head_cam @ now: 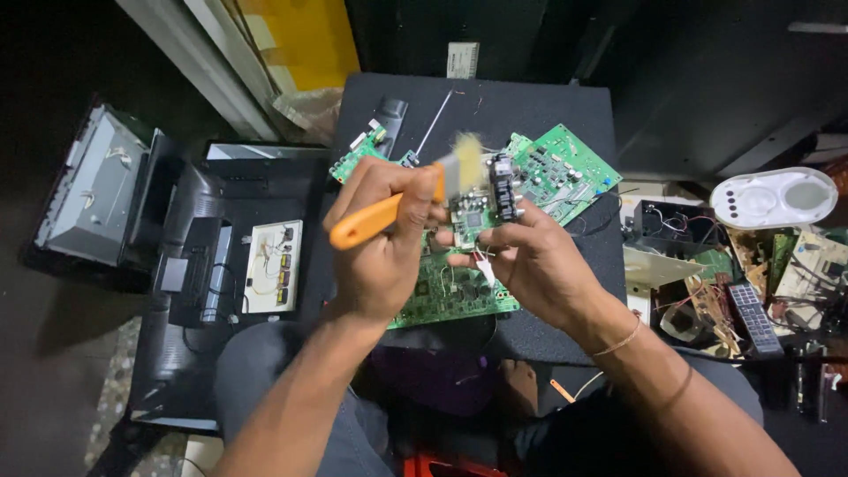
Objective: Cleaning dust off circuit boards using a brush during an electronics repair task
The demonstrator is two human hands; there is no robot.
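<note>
My left hand (382,237) grips a brush with an orange handle (364,223); its pale bristles (465,166) are blurred and rest against a small green circuit board (478,215). My right hand (527,261) holds that small board up by its lower edge, fingers wrapped around it. Both hands hover above a black work surface (495,106). Under them lies a larger green circuit board (450,296), partly hidden by my hands. Another green board (563,168) lies just behind the held one.
A small green board (358,155) lies at the surface's back left. An opened black monitor casing (216,265) with a white panel sits left. At right, a box of wires, boards and a remote control (753,318), plus a white oval plastic part (776,198).
</note>
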